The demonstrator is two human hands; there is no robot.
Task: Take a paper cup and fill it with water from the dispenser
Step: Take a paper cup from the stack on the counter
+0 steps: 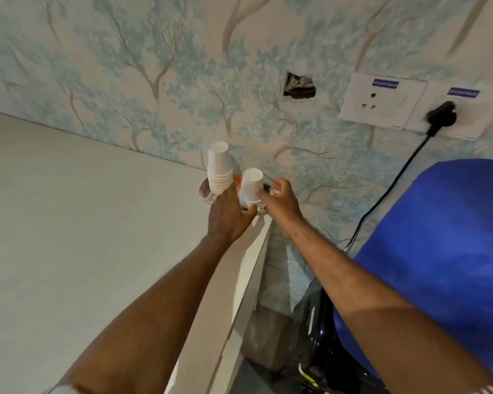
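The counter (83,223) lies bare across its whole left and near part, open to a hand from that side. At its far right corner things crowd: a tall cup stack (218,169) stands just left of a shorter one (250,189), both close against the wall (154,81). Right of the counter edge a narrow gap drops down, hemmed by the blue bottle (444,251) and a black cord (382,200).

Blue labels (385,84) on the wall sockets (382,101) carry print too blurred to read; no other text shows.
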